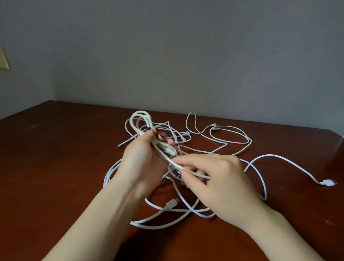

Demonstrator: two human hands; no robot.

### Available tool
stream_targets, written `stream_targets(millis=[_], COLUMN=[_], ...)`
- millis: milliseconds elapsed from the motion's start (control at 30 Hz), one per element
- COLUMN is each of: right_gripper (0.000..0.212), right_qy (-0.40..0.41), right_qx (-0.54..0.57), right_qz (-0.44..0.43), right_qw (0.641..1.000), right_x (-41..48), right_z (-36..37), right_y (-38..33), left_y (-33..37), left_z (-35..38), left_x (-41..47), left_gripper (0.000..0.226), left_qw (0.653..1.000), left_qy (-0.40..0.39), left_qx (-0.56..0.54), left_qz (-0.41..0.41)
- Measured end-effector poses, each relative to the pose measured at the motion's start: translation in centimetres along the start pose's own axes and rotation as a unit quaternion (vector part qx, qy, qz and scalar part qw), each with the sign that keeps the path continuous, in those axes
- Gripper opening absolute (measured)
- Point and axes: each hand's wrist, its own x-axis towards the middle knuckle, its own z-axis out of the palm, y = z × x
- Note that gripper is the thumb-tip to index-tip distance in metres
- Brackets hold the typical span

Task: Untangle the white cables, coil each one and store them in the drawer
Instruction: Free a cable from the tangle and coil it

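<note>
Your left hand (141, 159) grips a looped white cable bundle (141, 120) above the brown table (49, 150); your right hand (214, 182) pinches one strand, while loose white cables (229, 136) sprawl beneath.

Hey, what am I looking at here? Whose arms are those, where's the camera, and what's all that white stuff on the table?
There is no machine here: a person works with bare hands, and the one camera sits on their head, looking forward and down. So the arms reaching in from below are their own. The left hand grips a half-made coil of white cable. The right hand pinches a strand coming out of it. The other cables lie tangled on the brown table, with one plug off to the right. No drawer is in view.
</note>
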Motion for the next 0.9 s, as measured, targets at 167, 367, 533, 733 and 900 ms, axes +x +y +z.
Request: stream_targets(millis=[167,367,533,733,900], right_gripper=[0.032,0.013,0.018,0.008,0.013], right_qy=[-0.135,-0.082,-0.043,-0.057,0.045], right_qx=[-0.042,-0.034,-0.014,0.027,0.000], right_qz=[0.016,0.100,0.181,0.202,0.217], right_qw=[0.990,0.991,0.982,0.977,0.975], right_x=[0.1,0.5,0.7,0.8,0.6], right_z=[-0.5,-2.5,-4.3,-6.0,-6.3], right_y=[0.4,2.2,2.8,2.9,4.3], left_y=[1.1,0.9,0.4,0.2,0.2], left_z=[-0.1,0.5,0.5,0.1,0.1], left_x=[-0.1,-1.2,-1.5,-1.2,-1.0], left_gripper=[0.036,0.028,0.019,0.019,0.019], left_qw=[0.998,0.989,0.969,0.952,0.951], left_qy=[-0.048,-0.134,-0.115,-0.126,-0.131], left_qx=[-0.015,0.061,0.211,0.278,0.279], left_qz=[0.034,0.028,0.066,0.035,0.041])
